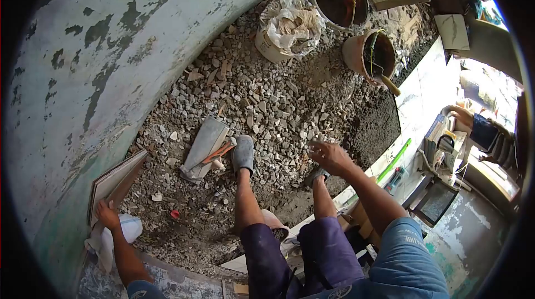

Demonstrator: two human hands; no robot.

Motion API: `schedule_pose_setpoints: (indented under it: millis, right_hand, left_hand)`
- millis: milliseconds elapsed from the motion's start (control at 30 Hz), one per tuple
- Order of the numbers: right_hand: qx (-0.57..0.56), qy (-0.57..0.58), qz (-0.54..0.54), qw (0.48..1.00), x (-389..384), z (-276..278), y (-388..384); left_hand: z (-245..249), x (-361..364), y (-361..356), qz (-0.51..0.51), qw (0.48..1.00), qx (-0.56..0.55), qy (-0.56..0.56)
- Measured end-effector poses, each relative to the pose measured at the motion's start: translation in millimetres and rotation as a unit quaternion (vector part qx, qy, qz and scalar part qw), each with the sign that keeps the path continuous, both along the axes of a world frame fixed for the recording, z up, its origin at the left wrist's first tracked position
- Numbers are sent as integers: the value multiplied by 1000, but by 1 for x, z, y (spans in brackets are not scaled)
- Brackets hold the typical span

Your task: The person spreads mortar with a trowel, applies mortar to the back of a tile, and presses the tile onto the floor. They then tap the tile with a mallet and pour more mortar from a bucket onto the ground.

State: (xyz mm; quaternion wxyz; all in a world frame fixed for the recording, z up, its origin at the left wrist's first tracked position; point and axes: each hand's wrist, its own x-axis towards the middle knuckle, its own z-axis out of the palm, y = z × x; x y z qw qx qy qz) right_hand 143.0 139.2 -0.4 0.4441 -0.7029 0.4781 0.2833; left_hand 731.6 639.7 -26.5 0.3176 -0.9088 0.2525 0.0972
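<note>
The flat slabs [107,187] stand on edge and lean by the old painted wall [72,82], on the person's left side. The left hand [108,216] is at the near end of the slabs, with its fingers on the edge. I cannot tell how hard they press, or if they grip one slab or more. A white bag [131,226] is just beside that hand. The right hand [332,157] is over the stones [273,98] with its fingers loose and a bit spread, and it holds nothing. To handle a slab well, it seems best to get a good hold on just one, so the other does not slide or tip. The edges may be sharp, so the fingertips should not get stuck between slabs. A wide slab looks safer with two hands, one at each side, held level so it does not bend or bump the wall. The feet matter too: the stones look wobbly, and the gray board [206,140] and the orange tool [219,153] lie right by the left shoe [243,155], where a foot could trip. Small, slow steps would help.
</note>
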Motion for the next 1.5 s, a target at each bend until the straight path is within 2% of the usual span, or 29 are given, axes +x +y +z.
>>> schedule_pose_setpoints:
  millis: [67, 133, 267, 300, 433, 533, 600, 667, 733, 800, 867, 900, 933, 967, 1000, 1067, 1100, 1133, 1200, 1267, 1333, 1400, 1500]
  right_hand:
    - [14, 10, -1, 1000, -16, -2, 12]
    - [31, 19, -3, 999, -35, -5, 21]
    - [18, 52, -6, 998, -76, -12, 24]
    - [24, 66, -21, 997, -88, -8, 21]
    - [28, 91, -39, 995, -134, 17, 18]
    - [10, 93, -43, 995, -172, 36, 27]
    - [0, 29, -80, 996, -190, 45, 39]
    - [36, 15, -123, 992, -183, 61, 40]
    - [15, -119, -156, 980, -183, 52, 46]
    - [4, -293, -263, 919, -169, 43, 45]
    - [-8, -380, -307, 873, -154, 39, 27]
    - [9, -433, -312, 846, -148, 46, 9]
    - [25, -484, -313, 817, -150, 50, -10]
    - [130, -475, -345, 799, -157, 49, -26]
    - [34, -451, -414, 790, -166, 76, -50]
    - [63, -419, -389, 818, -207, 119, -110]
    - [27, -413, -414, 811, -213, 147, -125]
    - [-19, -381, -376, 845, -230, 139, -138]
    - [-86, -293, -357, 883, -250, 165, -155]
    - [-104, -205, -339, 912, -264, 165, -165]
    - [-122, -135, -322, 929, -271, 156, -171]
    - [-113, -96, -306, 940, -265, 155, -174]
    - [-138, 21, -301, 943, -251, 137, -169]
  left_hand:
    - [2, -1, 17, 8, 999, 17, 43]
    - [7, -11, 28, -22, 969, -49, 242]
    - [8, -47, 38, 25, 969, 4, 246]
    - [17, -55, 37, 5, 964, -18, 267]
    - [113, -93, 26, -25, 948, -74, 308]
    - [212, -156, -38, -49, 928, -127, 346]
    - [280, -211, -103, -111, 914, -159, 356]
    - [335, -257, -159, -70, 916, -140, 369]
    - [390, -302, -241, -19, 914, -125, 385]
    - [419, -320, -269, 52, 890, -178, 416]
    - [441, -367, -331, 122, 839, -325, 418]
    - [450, -375, -346, 104, 839, -318, 429]
    - [453, -389, -364, 87, 839, -326, 427]
    - [452, -401, -381, 38, 797, -400, 450]
    - [452, -412, -397, -8, 749, -467, 470]
    - [442, -425, -424, 143, 631, -532, 546]
    - [436, -432, -435, 139, 618, -541, 553]
    - [426, -437, -450, 131, 602, -550, 564]
    - [401, -452, -465, 169, 591, -561, 555]
    - [360, -455, -475, 219, 581, -572, 536]
    - [308, -457, -479, 275, 539, -596, 529]
    - [256, -445, -485, 304, 536, -587, 525]
    - [204, -426, -490, 354, 535, -546, 540]
